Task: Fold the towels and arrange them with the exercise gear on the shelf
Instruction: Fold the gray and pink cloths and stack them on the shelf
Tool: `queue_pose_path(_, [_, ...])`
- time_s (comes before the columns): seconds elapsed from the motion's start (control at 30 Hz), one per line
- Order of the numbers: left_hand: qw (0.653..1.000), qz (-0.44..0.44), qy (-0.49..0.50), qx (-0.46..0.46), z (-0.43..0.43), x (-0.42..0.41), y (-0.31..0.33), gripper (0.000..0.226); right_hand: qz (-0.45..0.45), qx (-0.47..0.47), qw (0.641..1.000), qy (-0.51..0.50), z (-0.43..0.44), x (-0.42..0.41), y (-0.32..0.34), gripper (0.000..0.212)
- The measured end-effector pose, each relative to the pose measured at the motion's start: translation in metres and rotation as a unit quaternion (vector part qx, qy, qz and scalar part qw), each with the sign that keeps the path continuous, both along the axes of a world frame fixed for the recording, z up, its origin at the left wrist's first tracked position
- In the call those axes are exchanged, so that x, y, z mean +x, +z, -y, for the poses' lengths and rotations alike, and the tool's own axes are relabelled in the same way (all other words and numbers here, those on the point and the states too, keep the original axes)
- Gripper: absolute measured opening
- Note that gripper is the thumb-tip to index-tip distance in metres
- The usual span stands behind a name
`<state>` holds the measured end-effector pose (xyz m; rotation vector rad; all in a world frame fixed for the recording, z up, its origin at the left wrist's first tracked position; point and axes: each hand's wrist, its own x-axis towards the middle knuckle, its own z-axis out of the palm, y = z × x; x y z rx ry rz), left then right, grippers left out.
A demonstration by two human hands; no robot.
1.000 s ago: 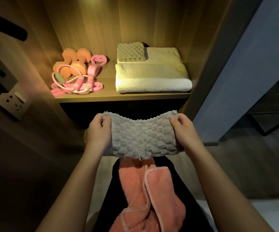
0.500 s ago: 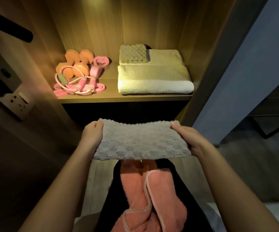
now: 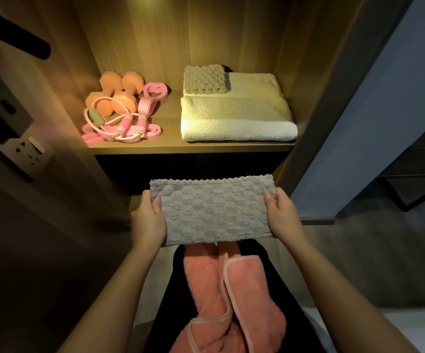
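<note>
Facing shelf (image 3: pixel 193 148); folded grey towel (image 3: pixel 214 212) held flat, in front of and below it.
Right on shelf: folded white towel (image 3: pixel 237 118). On lap: crumpled pink towel (image 3: pixel 206 289), partly under grey towel. Grey towel pinched at left end by left hand (image 3: pixel 149 221), at right end by right hand (image 3: pixel 282 216), thumbs on top. Left on shelf: orange dumbbells (image 3: pixel 119 95) behind pink bands (image 3: pixel 122 129). Small towel (image 3: pixel 203 80) folded on white towel's back-left corner.

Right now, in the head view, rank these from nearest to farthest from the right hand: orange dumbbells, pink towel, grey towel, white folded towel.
From the right hand:
1. grey towel: pinched in that hand, at its right edge.
2. pink towel: just below, towards the body.
3. white folded towel: ahead, on the right side of the shelf.
4. orange dumbbells: far left of the shelf, at the back.
</note>
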<state>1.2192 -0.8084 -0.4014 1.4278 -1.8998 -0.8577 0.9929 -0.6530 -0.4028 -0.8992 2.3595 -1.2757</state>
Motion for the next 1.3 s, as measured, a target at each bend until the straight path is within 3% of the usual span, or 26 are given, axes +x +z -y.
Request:
queue_pose_path(0.17, [1.000,0.010,-0.010,0.012,0.004,-0.009,0.007,0.026,-0.027,0.019,0.999,-0.032,-0.001,-0.011,0.001,0.034])
queue_pose_path(0.33, [0.998,-0.030,0.014,0.057,0.001,-0.018,0.022,0.028,-0.008,-0.006,0.999,-0.036,-0.004,-0.003,0.015,0.018])
queue_pose_path(0.53, [0.994,-0.069,-0.067,0.051,-0.031,-0.050,0.044,0.024,-0.015,-0.035,0.998,0.040,0.012,0.044,0.040,0.010])
queue_pose_path(0.83, [0.965,-0.181,-0.130,0.137,-0.054,-0.065,0.044,0.030,0.060,-0.077,0.990,0.103,0.016,0.065,0.049,0.005])
queue_pose_path(1.07, [0.950,-0.213,-0.124,0.189,-0.051,-0.057,0.049,0.029,0.156,-0.135,0.971,0.117,0.012,0.062,0.050,0.035])
queue_pose_path(1.3, [0.964,-0.166,-0.126,0.163,-0.040,-0.054,0.052,0.016,0.214,-0.135,0.957,0.140,0.012,0.059,0.042,0.038])
